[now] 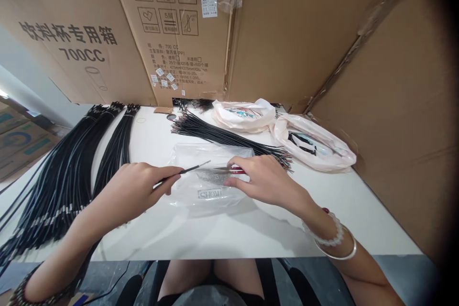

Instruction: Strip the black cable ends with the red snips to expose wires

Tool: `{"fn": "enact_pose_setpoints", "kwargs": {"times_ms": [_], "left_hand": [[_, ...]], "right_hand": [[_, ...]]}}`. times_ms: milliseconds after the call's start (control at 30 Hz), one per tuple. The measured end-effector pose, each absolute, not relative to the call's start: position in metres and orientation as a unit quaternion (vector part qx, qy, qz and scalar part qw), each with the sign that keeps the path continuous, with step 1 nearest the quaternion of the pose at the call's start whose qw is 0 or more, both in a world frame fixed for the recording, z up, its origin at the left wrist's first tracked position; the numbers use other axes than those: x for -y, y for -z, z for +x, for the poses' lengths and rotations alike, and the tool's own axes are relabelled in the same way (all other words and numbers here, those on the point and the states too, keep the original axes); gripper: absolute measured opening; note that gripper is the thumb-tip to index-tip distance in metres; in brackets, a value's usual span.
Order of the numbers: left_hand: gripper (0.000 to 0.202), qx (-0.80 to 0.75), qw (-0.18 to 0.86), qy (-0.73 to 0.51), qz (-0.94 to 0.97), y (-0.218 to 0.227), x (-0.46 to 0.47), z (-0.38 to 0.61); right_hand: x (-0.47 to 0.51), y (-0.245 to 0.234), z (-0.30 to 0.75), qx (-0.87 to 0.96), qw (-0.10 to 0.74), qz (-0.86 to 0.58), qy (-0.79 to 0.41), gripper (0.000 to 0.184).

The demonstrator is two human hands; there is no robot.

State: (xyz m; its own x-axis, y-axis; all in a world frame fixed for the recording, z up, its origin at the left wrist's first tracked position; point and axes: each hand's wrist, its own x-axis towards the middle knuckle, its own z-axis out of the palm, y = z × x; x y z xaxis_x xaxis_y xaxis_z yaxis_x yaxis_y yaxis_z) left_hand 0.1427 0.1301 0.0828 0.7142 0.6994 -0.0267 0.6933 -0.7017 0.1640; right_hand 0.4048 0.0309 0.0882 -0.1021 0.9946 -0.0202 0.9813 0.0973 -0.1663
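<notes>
Left hand [138, 186] at 9 o'clock of the clear bag [229, 199], pinching a black cable [190, 169], tip aimed at 2; right hand [263, 179] at 3 o'clock, closed on a red-handled metal tool [237, 170] pointing to 9, its tip near the cable's end. Around the bag: black wire bundle [229, 137] at 12–1, white plastic bags [333, 160] at 1–2, longer cable bundles [68, 172] at 9–10, partly blocked by the left forearm [89, 222]. White table [287, 236] underneath, cardboard boxes [287, 33] standing at 12 and 2, grey floor [103, 272] at 6.
</notes>
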Motion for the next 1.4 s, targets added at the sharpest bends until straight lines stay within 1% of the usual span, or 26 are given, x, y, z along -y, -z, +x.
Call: {"fn": "enact_pose_setpoints", "kwargs": {"times_ms": [133,233,300,333,400,500,567,633,667,733,800,867,1033,1133,1233,1400], "left_hand": [[0.052,-0.357,0.065,0.011,0.932,-0.099,-0.134,0.154],[0.049,-0.337,0.029,0.015,0.941,-0.104,-0.133,0.163],[0.045,-0.333,0.043,-0.011,0.942,-0.104,-0.131,0.170],[0.043,-0.334,0.078,-0.029,0.939,-0.103,-0.129,0.174],[0.039,-0.342,0.200,-0.059,0.916,-0.100,-0.126,0.182],[0.036,-0.380,0.442,-0.072,0.809,-0.091,-0.118,0.189],[0.036,-0.393,0.624,-0.083,0.670,-0.081,-0.108,0.190],[0.037,-0.356,0.800,-0.102,0.472,-0.068,-0.094,0.189],[0.038,-0.325,0.864,-0.116,0.368,-0.062,-0.085,0.188],[0.040,-0.264,0.928,-0.155,0.212,-0.051,-0.070,0.191],[0.038,-0.219,0.946,-0.205,0.124,-0.045,-0.059,0.196],[0.031,-0.213,0.947,-0.234,0.061,-0.046,-0.054,0.203],[0.015,-0.298,0.920,-0.253,-0.020,-0.055,-0.059,0.214],[0.014,-0.331,0.909,-0.251,-0.032,-0.056,-0.062,0.214],[0.016,-0.340,0.908,-0.243,-0.038,-0.055,-0.063,0.213],[0.016,-0.341,0.910,-0.231,-0.039,-0.058,-0.069,0.212]], "right_hand": [[-0.038,-0.108,0.410,0.730,0.127,-0.663,-0.107,0.032],[-0.043,-0.113,0.411,0.713,0.185,-0.662,-0.136,0.027],[-0.045,-0.110,0.411,0.701,0.207,-0.665,-0.156,0.025],[-0.046,-0.106,0.412,0.694,0.218,-0.664,-0.172,0.023],[-0.045,-0.098,0.413,0.676,0.245,-0.657,-0.226,0.022],[-0.037,-0.087,0.416,0.639,0.305,-0.635,-0.310,0.020],[-0.030,-0.083,0.418,0.620,0.341,-0.622,-0.336,0.019],[-0.025,-0.083,0.420,0.617,0.358,-0.608,-0.350,0.020],[-0.024,-0.084,0.420,0.620,0.358,-0.601,-0.357,0.021],[-0.025,-0.087,0.420,0.628,0.348,-0.590,-0.370,0.022],[-0.031,-0.088,0.420,0.636,0.326,-0.585,-0.385,0.021],[-0.040,-0.090,0.421,0.644,0.297,-0.580,-0.401,0.020],[-0.063,-0.089,0.424,0.642,0.212,-0.597,-0.431,0.025],[-0.074,-0.085,0.424,0.629,0.156,-0.611,-0.454,0.026],[-0.083,-0.079,0.423,0.624,0.146,-0.599,-0.480,0.028],[-0.096,-0.072,0.418,0.634,0.168,-0.579,-0.484,0.026]]}}
